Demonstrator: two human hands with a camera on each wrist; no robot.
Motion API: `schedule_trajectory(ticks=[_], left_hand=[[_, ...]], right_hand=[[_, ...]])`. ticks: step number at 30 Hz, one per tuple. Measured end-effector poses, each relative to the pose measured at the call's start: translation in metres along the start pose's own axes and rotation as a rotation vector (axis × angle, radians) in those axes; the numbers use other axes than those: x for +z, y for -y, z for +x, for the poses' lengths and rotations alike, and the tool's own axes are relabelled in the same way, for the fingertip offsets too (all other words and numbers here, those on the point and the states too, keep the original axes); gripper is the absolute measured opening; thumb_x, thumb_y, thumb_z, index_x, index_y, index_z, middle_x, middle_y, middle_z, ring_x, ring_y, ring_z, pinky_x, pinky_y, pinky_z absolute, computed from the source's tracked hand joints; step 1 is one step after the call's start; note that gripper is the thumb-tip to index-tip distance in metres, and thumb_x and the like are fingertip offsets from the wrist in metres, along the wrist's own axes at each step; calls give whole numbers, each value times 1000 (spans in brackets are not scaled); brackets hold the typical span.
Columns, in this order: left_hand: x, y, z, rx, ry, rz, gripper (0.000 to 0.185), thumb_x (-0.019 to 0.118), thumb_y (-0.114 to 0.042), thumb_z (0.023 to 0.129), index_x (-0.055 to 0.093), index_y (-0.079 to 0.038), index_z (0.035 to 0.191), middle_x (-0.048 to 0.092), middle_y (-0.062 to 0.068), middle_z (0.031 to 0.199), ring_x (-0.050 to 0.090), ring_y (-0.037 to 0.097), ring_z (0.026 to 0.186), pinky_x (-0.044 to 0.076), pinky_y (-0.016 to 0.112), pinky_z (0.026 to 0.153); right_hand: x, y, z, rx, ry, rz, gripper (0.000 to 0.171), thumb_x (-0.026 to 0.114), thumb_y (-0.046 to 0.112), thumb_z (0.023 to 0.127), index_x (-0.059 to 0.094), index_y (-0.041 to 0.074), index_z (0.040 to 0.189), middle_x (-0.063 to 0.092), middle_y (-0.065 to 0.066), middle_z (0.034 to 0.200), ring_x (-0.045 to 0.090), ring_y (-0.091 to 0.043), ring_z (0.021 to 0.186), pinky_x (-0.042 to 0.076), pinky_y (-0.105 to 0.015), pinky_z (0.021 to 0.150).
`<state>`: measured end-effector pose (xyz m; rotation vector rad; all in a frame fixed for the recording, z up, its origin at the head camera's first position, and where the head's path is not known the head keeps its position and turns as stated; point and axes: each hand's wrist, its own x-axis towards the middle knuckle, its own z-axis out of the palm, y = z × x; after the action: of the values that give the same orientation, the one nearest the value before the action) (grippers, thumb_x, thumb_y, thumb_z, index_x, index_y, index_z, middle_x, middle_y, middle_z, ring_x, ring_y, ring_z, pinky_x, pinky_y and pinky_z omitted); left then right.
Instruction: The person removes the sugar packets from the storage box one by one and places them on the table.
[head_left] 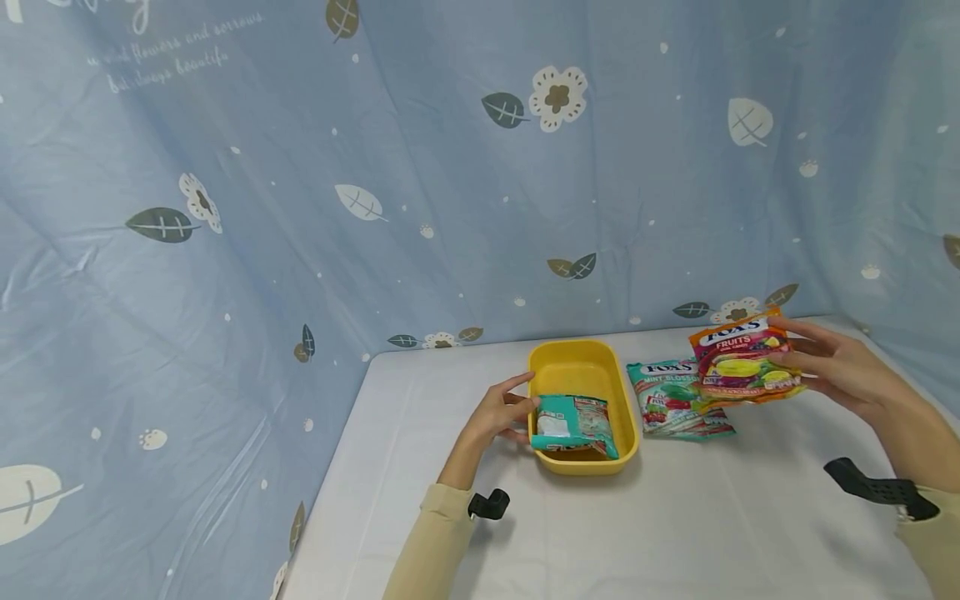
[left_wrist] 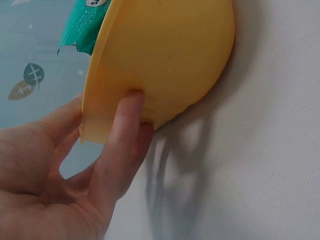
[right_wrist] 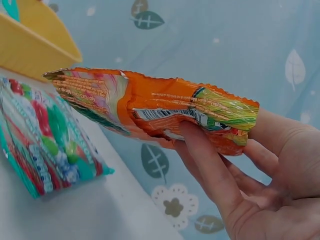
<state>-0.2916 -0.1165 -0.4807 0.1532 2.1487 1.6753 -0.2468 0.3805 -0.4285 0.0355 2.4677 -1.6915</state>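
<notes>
A yellow tub (head_left: 581, 367) stands on the white table (head_left: 675, 517) with a teal candy bag (head_left: 576, 425) lying in its near end. My left hand (head_left: 513, 408) holds the tub's left side. In the left wrist view the forefinger (left_wrist: 122, 130) presses on the outer wall of the tub (left_wrist: 170, 55), and the thumb runs up behind the rim. My right hand (head_left: 821, 367) grips an orange Fox's Fruits bag (head_left: 742, 358) and holds it above the table, fingers (right_wrist: 210, 160) under the bag (right_wrist: 165, 110). A Fox's Mint Blossom bag (head_left: 675, 400) lies flat beside the tub, just below the orange one.
A blue curtain printed with leaves and flowers (head_left: 375, 208) hangs close behind and to the left of the table. The table's left edge (head_left: 337, 467) lies a short way beyond my left hand. Black wrist mounts (head_left: 873, 487) sit on both forearms.
</notes>
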Motion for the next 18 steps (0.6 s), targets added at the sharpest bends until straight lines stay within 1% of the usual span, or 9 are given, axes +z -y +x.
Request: schedule_trajectory(ticks=[5,9,12,18], left_hand=[[0,0,-1,-1,1,0,58,68,-23,94,46,-26,147,61,19,117,71,24,84,64,44,59],[0,1,-1,2,0,0,58,68,-24,94,46,-26,147,61,20,117,71,24,84,64,44,59],[0,3,-1,0,0,-2,58,69,-24,93,46,-27,147,61,20,118,72,25,84,64,44,60],[0,3,-1,2,-1,0,59,69,-25,93,46,-26,147,60,19,119,71,24,84,64,44,60]], right_hand=[[-5,-10,0,-4,21,33,68,54,24,102,17,28,158,43,34,110,53,11,92,60,-19,76],[-7,-18,1,33,35,60,68,54,25,102,16,31,158,45,38,106,55,10,90,61,-20,76],[-8,-23,1,56,37,61,68,54,26,102,17,35,157,45,39,103,55,10,89,61,-20,76],[-8,-30,0,57,38,83,66,55,23,102,21,35,156,50,40,100,57,6,87,61,-21,74]])
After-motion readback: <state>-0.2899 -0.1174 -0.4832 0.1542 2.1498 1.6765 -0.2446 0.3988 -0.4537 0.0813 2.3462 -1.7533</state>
